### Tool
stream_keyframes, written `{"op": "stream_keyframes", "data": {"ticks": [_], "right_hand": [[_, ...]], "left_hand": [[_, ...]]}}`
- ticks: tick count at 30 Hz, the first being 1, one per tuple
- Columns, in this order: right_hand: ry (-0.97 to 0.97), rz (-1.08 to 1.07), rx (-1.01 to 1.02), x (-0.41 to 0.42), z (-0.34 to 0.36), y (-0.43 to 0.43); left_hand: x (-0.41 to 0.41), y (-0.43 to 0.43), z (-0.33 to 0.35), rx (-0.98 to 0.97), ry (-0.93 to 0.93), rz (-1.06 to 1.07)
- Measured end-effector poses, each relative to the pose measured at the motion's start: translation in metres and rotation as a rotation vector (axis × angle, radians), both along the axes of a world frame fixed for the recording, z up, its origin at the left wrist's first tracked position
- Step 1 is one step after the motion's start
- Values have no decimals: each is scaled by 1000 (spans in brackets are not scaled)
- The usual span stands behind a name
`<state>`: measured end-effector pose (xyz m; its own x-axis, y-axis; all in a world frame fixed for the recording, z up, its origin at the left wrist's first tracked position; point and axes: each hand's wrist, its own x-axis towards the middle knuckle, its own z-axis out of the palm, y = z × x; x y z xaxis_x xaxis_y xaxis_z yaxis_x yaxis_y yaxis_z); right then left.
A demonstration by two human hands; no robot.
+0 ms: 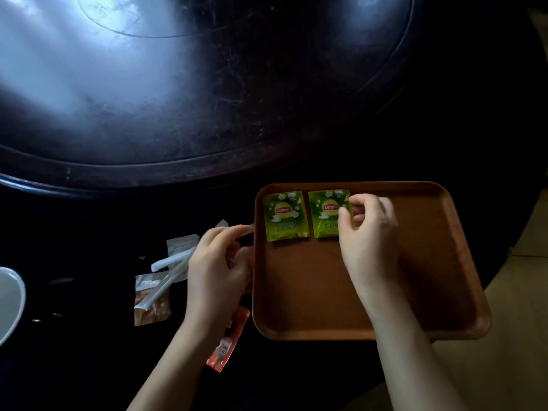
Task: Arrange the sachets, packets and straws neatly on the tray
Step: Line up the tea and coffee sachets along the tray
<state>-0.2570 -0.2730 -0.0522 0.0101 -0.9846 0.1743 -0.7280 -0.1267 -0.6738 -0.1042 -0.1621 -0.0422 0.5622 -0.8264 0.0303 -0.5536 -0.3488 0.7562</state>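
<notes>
head view | my right hand (367,229) pinches second green tea sachet (327,213) on tray (415,292) | my left hand (216,268) curled, grip unclear

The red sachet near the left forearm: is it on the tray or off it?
Off. The red sachet lies on the dark table, left of the tray's rim, partly under the left forearm.

My right hand (367,232) covers the second green sachet's (327,213) right edge; my left hand (218,264) hides part of the red packet (229,339)
</notes>
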Motion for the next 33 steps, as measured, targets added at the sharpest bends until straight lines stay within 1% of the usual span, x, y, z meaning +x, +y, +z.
{"op": "stream_keyframes", "data": {"ticks": [2,4,6,9,12,14,15,18,21,23,25,28,30,32,33], "right_hand": [[-10,132,-42,9,8,20],[22,339,-43,22,13,44],[82,554,-2,34,14,66],[230,747,29,48,11,85],[386,766,26,61,9,92],[458,736,33,70,9,92],[488,725,29,74,9,92],[559,712,7,84,8,90],[574,747,-4,90,10,86],[548,778,34,92,11,81],[488,775,52,93,12,77],[413,756,101,93,13,70],[388,790,149,93,14,65],[285,812,220,91,17,63],[182,809,279,90,21,63]], "left_hand": [[15,16,5,4,-23,31],[28,39,8,36,-32,48],[35,64,11,81,-42,17],[32,93,9,246,-78,-85],[21,108,-1,438,-149,-113],[14,109,-5,468,-248,-108],[12,107,-4,471,-239,-88],[11,103,-2,450,-100,-34],[17,104,-3,427,-67,-64],[23,107,-2,406,-24,-79],[29,112,0,374,48,-49],[38,119,5,314,243,56],[45,122,6,275,349,125],[49,121,6,227,425,167],[50,120,8,204,461,182]]}}
